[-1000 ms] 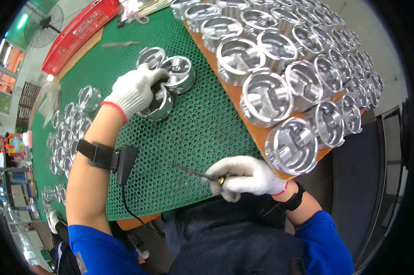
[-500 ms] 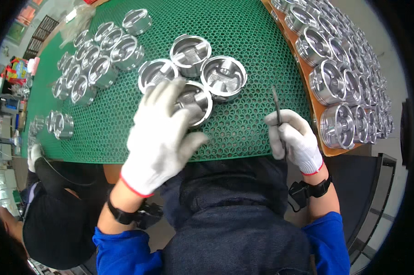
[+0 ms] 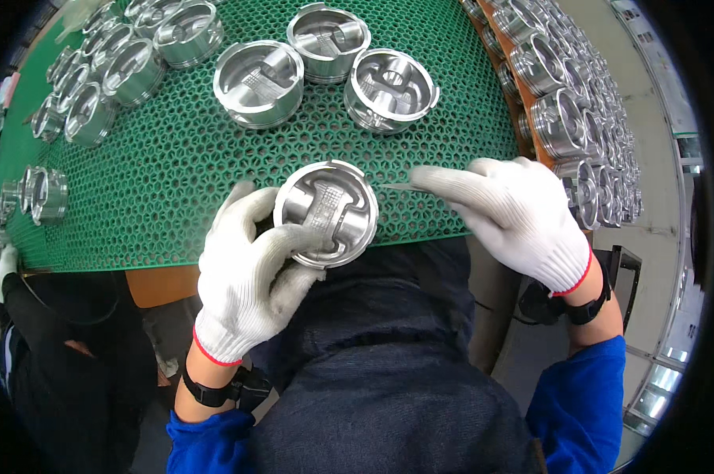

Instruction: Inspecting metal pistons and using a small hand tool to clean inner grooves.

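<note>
My left hand (image 3: 250,272) wears a white knit glove and is closed around a silver engine piston (image 3: 322,207) at the mat's near edge. The piston's hollow underside faces up, showing its inner ribs. From the right, my gloved right hand (image 3: 519,217) pinches a thin, pointed metal tool (image 3: 396,187). Its slim tip reaches the piston's right rim; whether it touches I cannot tell. Most of the tool is hidden by the fingers. Just beyond stand three pistons, hollow side up: one on the left (image 3: 258,83), one farther back (image 3: 328,43) and one on the right (image 3: 390,91).
A green mat with a honeycomb pattern (image 3: 167,193) covers the table. Several more pistons (image 3: 132,71) cluster at the far left. On the right, a brown board (image 3: 523,95) bears rows of pistons. At the left edge, a co-worker's gloved hand (image 3: 6,261) rests near the table.
My left hand has taken the nearest piston from the group of pistons and drawn it toward me. My right hand has moved up and inward, turning the tool toward the piston.
</note>
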### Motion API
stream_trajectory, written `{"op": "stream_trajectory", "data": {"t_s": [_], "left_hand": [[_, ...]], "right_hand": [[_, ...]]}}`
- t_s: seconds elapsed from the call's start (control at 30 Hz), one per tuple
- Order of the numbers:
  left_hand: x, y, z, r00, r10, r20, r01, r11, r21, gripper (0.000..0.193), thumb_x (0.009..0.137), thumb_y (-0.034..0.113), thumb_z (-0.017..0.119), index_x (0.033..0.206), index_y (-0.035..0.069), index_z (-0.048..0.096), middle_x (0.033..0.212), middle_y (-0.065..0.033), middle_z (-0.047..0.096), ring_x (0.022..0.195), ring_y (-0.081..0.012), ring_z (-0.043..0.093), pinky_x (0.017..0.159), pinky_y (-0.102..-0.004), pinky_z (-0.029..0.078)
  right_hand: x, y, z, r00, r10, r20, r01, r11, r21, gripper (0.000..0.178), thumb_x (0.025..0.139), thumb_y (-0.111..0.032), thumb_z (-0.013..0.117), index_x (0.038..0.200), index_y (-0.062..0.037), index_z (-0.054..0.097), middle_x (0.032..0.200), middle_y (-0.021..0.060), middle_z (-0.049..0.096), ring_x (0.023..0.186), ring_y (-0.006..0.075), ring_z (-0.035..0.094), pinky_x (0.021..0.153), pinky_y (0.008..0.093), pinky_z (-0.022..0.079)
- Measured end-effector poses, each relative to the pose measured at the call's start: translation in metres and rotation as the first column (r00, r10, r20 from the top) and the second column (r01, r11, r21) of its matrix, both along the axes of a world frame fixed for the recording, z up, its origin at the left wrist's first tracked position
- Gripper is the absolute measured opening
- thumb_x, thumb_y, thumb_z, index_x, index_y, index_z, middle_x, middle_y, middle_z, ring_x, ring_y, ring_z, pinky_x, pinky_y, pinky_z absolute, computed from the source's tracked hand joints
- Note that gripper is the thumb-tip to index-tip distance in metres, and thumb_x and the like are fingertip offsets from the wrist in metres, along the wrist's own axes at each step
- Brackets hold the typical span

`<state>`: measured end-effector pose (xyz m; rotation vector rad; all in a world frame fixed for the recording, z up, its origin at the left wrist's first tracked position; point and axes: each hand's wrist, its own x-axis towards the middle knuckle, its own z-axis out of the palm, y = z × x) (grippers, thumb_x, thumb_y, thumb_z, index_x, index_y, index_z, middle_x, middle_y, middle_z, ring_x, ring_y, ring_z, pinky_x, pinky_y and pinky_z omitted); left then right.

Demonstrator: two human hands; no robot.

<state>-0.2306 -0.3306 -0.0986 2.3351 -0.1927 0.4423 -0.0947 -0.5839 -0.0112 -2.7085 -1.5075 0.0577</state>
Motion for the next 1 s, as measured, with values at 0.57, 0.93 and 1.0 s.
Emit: {"op": "stream_trajectory", "data": {"t_s": [0.57, 0.93, 1.0], "left_hand": [[-0.007, -0.019, -0.001, 0.995, 0.102, 0.003, -0.101, 0.991, 0.087, 0.028, 0.067, 0.023, 0.083, 0.091, 0.013, 0.072, 0.101, -0.0108, 0.060, 0.100, -0.0310, 0.059, 0.096, -0.0497, 0.047], [-0.008, -0.018, 0.006, 0.993, 0.102, -0.058, -0.101, 0.995, 0.020, 0.046, 0.065, 0.027, 0.086, 0.108, 0.015, 0.073, 0.092, -0.0071, 0.062, 0.091, -0.0307, 0.060, 0.101, -0.0539, 0.047], [-0.003, -0.008, 0.029, 0.973, 0.145, -0.180, -0.096, 0.961, 0.258, 0.049, 0.068, 0.028, 0.085, 0.111, 0.009, 0.071, 0.105, -0.0145, 0.059, 0.108, -0.0354, 0.060, 0.102, -0.0500, 0.046]], "right_hand": [[-0.024, 0.002, -0.004, 0.950, -0.008, -0.313, -0.007, 0.999, -0.046, 0.036, 0.089, -0.016, 0.062, 0.124, -0.0221, 0.061, 0.077, 0.0072, 0.068, 0.062, 0.0274, 0.068, 0.055, 0.0395, 0.057], [-0.026, -0.002, -0.019, 0.150, 0.249, -0.957, 0.289, 0.915, 0.283, 0.040, 0.101, -0.025, 0.056, 0.136, -0.0049, 0.060, 0.103, 0.0122, 0.073, 0.070, 0.0087, 0.063, 0.067, 0.0245, 0.055], [-0.016, -0.020, -0.007, 0.114, 0.179, -0.977, 0.686, 0.697, 0.208, 0.043, 0.098, -0.023, 0.060, 0.131, 0.0038, 0.058, 0.086, 0.0127, 0.071, 0.047, 0.0109, 0.054, 0.043, 0.0234, 0.046]]}}
